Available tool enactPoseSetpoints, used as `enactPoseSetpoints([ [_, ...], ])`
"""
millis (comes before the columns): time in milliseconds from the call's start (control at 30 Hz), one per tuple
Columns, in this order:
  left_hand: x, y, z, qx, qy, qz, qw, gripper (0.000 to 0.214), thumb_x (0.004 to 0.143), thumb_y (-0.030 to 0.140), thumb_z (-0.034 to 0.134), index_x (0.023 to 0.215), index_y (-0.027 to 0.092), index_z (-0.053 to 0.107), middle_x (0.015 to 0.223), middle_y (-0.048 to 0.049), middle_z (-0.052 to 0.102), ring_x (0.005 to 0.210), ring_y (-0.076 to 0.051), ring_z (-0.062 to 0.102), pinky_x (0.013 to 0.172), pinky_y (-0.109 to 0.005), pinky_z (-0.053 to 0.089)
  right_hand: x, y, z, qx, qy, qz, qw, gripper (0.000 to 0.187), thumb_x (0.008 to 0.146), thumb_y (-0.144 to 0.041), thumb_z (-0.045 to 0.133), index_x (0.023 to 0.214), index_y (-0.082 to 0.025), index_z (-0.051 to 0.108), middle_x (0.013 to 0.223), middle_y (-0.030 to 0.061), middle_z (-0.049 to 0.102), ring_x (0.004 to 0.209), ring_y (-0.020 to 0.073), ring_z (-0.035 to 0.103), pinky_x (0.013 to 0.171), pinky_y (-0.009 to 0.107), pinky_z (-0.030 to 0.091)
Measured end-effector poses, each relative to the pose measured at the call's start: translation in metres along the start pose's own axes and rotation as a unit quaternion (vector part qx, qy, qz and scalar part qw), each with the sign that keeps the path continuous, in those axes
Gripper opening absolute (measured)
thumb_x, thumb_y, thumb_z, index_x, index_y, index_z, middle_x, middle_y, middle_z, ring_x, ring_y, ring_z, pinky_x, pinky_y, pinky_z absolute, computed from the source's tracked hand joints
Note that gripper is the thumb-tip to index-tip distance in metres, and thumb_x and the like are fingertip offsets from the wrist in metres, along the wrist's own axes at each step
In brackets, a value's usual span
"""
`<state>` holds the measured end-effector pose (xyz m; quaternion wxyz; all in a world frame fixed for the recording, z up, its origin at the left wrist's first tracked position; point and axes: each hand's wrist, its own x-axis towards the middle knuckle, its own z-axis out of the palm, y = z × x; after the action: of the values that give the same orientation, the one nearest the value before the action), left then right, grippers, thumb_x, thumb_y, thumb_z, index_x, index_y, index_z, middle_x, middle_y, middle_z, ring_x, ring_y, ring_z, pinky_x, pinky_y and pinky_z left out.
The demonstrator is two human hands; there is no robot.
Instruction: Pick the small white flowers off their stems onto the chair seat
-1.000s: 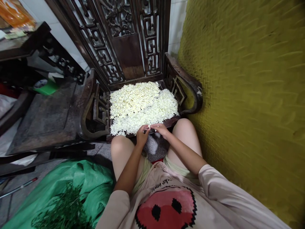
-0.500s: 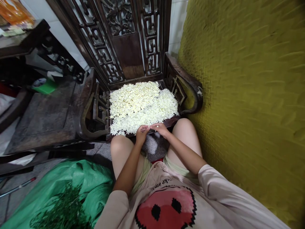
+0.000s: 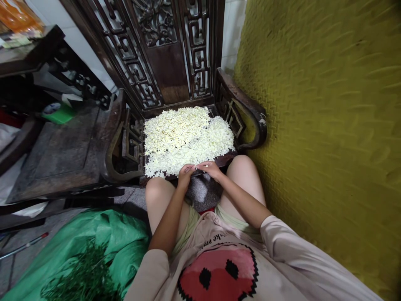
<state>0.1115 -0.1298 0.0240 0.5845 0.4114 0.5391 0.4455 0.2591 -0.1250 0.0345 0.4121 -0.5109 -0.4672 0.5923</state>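
Observation:
White flowers (image 3: 188, 138) lie in a thick spread over the seat of a dark carved wooden chair (image 3: 172, 75); the back part looks yellower than the front. At the seat's front edge my left hand (image 3: 186, 172) and my right hand (image 3: 211, 169) meet, fingertips pinched together. A small white flower (image 3: 206, 166) shows in the fingers of my right hand. What my left fingers pinch is too small to make out. Both hands are just in front of the nearest flowers, between my knees.
A yellow textured panel (image 3: 319, 125) stands close on the right. To the left are another dark wooden chair (image 3: 62, 154) with a green container (image 3: 59, 113) on it. A green sack (image 3: 125, 234) with leafy green stems (image 3: 84, 276) lies on the floor at lower left.
My left hand has shifted very slightly to the left. My right hand stays almost in place, and the flowers look the same.

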Motion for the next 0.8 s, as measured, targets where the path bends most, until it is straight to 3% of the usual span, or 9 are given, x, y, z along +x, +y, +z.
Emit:
enactPoseSetpoints([
  [333, 0.0075, -0.0073, -0.0035, -0.019, -0.007, -0.065, 0.998, 0.035, 0.058, 0.042, 0.067, 0.081, 0.016, 0.060, 0.074, -0.0036, 0.064, 0.072, -0.015, 0.061, 0.066, -0.027, 0.044, -0.0010, -0.0004, 0.0011, 0.000, 0.006, 0.005, 1.000, 0.030, 0.061, -0.044, 0.065, 0.075, -0.017, 0.071, 0.079, 0.0053, 0.069, 0.081, 0.0197, 0.061, 0.081, 0.032, 0.042],
  [800, 0.0057, -0.0048, -0.0024, -0.045, -0.014, -0.067, 0.997, 0.037, 0.054, 0.042, 0.070, 0.079, 0.016, 0.059, 0.074, -0.0038, 0.064, 0.070, -0.014, 0.060, 0.065, -0.027, 0.045, -0.0013, -0.0009, 0.0016, 0.002, -0.003, 0.001, 1.000, 0.030, 0.062, -0.044, 0.064, 0.076, -0.019, 0.071, 0.079, 0.0040, 0.069, 0.081, 0.0191, 0.061, 0.081, 0.031, 0.041],
])
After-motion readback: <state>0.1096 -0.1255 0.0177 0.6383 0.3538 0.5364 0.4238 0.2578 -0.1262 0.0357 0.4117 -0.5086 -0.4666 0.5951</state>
